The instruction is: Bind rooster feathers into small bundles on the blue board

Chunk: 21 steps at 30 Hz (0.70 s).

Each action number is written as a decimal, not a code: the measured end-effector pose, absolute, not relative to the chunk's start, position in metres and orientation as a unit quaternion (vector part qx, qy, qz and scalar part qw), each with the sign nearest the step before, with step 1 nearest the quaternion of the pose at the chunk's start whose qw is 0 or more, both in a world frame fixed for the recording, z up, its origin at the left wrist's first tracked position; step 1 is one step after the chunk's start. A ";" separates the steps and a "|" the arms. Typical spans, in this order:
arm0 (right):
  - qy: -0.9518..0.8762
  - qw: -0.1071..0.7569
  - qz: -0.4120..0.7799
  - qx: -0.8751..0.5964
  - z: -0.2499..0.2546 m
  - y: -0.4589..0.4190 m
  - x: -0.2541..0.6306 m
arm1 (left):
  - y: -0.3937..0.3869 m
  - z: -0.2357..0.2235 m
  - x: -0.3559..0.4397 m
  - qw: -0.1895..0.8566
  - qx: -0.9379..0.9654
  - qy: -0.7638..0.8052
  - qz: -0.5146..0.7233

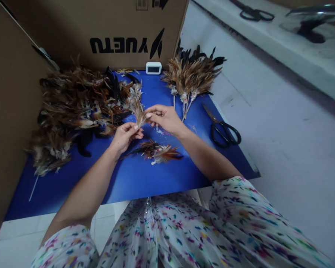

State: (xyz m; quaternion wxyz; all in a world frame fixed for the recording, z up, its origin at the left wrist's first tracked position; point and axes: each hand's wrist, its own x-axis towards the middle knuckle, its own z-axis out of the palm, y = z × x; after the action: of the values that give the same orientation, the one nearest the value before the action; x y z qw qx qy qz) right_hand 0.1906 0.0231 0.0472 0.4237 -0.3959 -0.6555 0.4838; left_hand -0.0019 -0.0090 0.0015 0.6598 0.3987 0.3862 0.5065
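My left hand (125,134) and my right hand (164,118) meet over a blue sheet (128,178), both pinching a small bunch of brown and white feathers (136,102) that stands up from my fingers. Just below my hands a few loose brown feathers (158,150) lie on the sheet. A large heap of brown and black feathers (75,104) spreads to the left. Finished feather bundles on thin sticks (191,76) lie at the far right of the sheet.
Black-handled scissors (223,130) lie at the sheet's right edge. A small white digital timer (153,68) stands at the back before a cardboard box (106,29). Cardboard (8,111) walls off the left. A second pair of scissors (255,15) lies on a far ledge.
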 end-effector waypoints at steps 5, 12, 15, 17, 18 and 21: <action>-0.620 0.490 0.436 -0.430 0.045 0.032 0.200 | -0.008 0.005 -0.005 0.666 0.350 0.368 0.546; -0.709 0.387 0.406 -0.428 0.034 0.028 0.191 | -0.012 0.008 -0.003 0.670 0.345 0.361 0.549; -0.729 0.354 0.395 -0.432 0.035 0.026 0.192 | -0.011 0.009 -0.004 0.662 0.344 0.357 0.562; -0.744 0.343 0.353 -0.452 0.035 0.029 0.197 | -0.009 0.010 -0.006 0.651 0.337 0.355 0.580; -0.753 0.336 0.323 -0.464 0.034 0.031 0.200 | -0.008 0.010 -0.007 0.645 0.333 0.353 0.590; -0.775 0.306 0.240 -0.498 0.030 0.038 0.211 | -0.005 0.009 -0.010 0.624 0.322 0.360 0.614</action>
State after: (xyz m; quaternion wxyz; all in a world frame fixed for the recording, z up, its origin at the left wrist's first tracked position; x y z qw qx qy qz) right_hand 0.2106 0.0384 0.0296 0.3058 -0.4980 -0.7751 0.2402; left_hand -0.0095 -0.0047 0.0093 0.6243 0.3220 0.3599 0.6141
